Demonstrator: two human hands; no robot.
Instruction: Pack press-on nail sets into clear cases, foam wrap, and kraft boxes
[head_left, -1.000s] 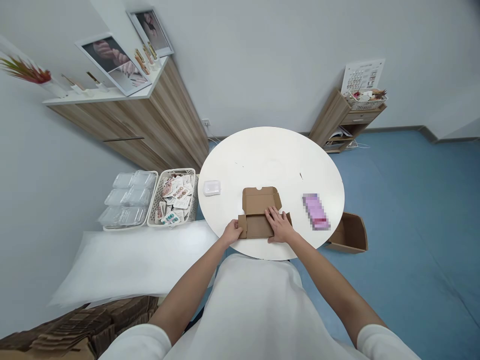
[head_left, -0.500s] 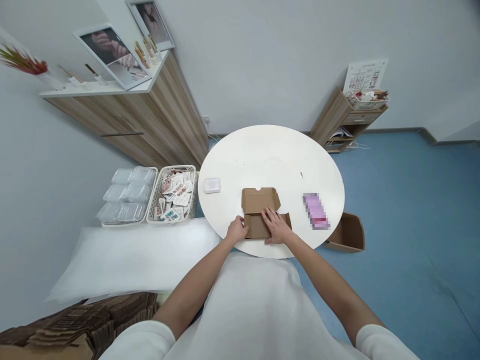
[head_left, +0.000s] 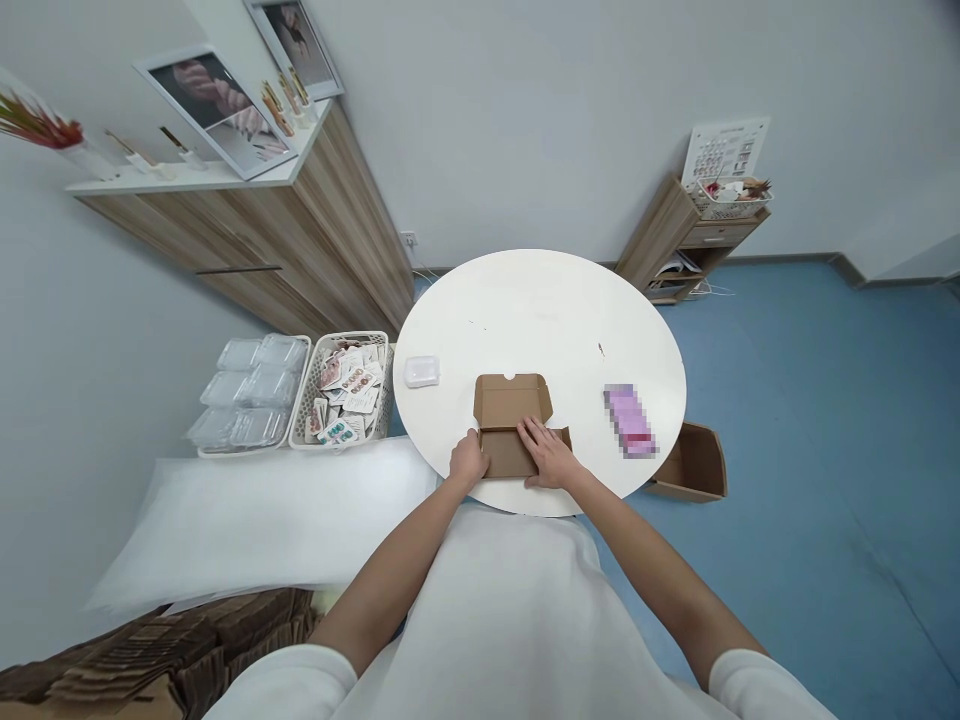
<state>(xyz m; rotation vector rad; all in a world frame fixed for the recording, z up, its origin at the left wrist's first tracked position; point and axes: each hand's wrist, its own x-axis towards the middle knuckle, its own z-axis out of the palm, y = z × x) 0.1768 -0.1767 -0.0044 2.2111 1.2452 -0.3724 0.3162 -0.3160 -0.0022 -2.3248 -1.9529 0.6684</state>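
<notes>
A brown cardboard box (head_left: 512, 405) lies with its lid unfolded on the white oval table (head_left: 540, 300), close to the near edge. My left hand (head_left: 469, 459) grips the box's left side wall, with the thumb inside and the fingers behind it. Across the right part of the box, my right hand (head_left: 550, 455) lies with fingers stretched out, pressing on the floor near the right flap. A small clear plastic case (head_left: 422, 371) sits on the table to the left. To the right lies a blurred purple packet (head_left: 630, 420).
Left of the table stand a basket of printed cards (head_left: 348, 390) and a basket of clear plastic cases (head_left: 255, 390). White sheets (head_left: 277, 515) lie in front of them, above stacked flat cardboard (head_left: 157, 655). An open cardboard bin (head_left: 690, 462) stands on the floor at right.
The box has shifted slightly left on the table, and its left wall is now held more firmly by my left hand. My right hand stays flat on it.
</notes>
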